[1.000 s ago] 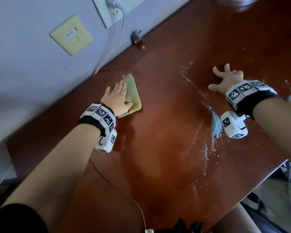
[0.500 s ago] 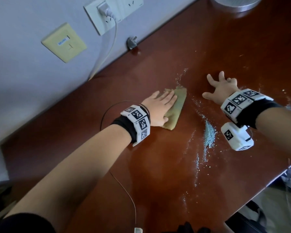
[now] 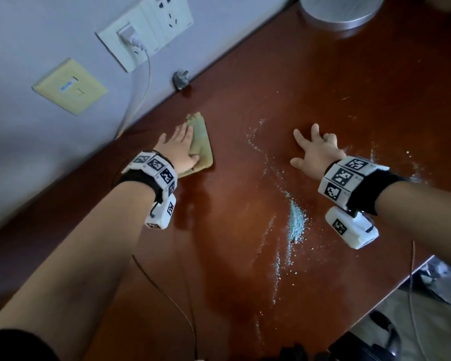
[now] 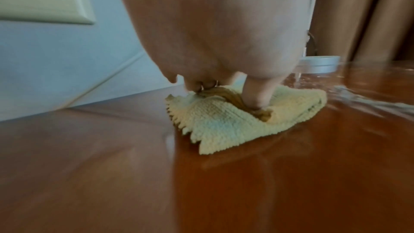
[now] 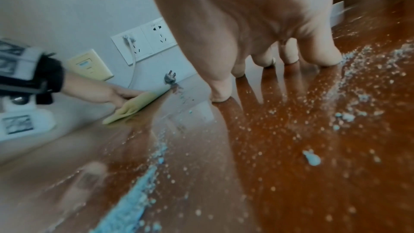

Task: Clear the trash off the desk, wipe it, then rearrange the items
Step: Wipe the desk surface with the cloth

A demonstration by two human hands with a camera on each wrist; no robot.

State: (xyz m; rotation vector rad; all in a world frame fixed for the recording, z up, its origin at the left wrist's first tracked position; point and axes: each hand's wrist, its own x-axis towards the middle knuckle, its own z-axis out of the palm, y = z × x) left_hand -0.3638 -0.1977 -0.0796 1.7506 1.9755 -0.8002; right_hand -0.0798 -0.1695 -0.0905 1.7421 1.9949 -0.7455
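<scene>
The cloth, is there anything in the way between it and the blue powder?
Nothing visible. Only bare wet desk lies between the cloth under the left hand and the blue powder. The right hand rests beyond the powder.

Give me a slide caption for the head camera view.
Left hand presses yellow cloth on desk; right hand braces beside blue powder.

Glossy red-brown surface [image 3: 297, 82] against a pale wall [image 3: 37, 35]

A white socket panel [image 3: 151, 29] with one plug and cord sits beside a cream wall plate [image 3: 69, 87]; brown curtain folds [image 4: 363, 13] hang behind; soft light reflects off the wood.
</scene>
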